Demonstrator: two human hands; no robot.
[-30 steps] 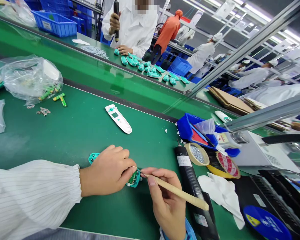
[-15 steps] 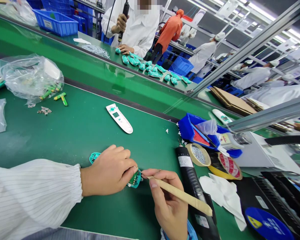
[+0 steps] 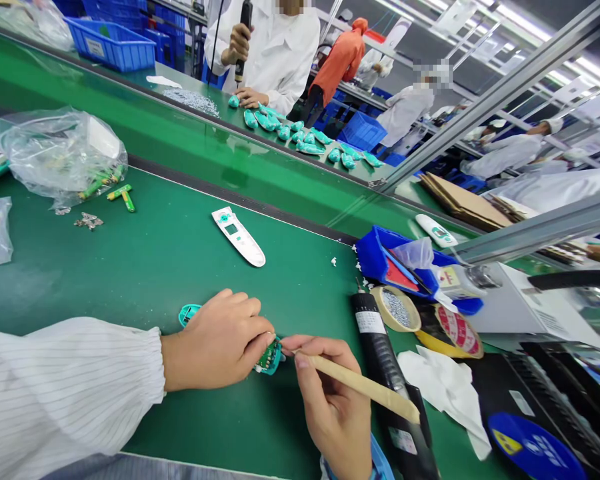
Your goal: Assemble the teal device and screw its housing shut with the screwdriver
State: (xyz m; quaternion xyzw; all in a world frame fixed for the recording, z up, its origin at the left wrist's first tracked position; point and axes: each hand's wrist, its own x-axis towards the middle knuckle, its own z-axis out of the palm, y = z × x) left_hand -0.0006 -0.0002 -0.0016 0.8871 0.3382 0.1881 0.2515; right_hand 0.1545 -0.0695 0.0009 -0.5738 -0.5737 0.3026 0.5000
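Teal housing, its green circuit board partly exposed, gripped beneath the left hand; the right hand pinches a tan-handled tool pointed at it. Green worktop surrounds both; beyond them, a white-coated co-worker behind teal parts.

White handset is sliding leftward along belt, just behind blue bin. Well left beyond bin, co-worker is leaning black driver further right than second ago. Below bin, right hand is easing tool back slightly.
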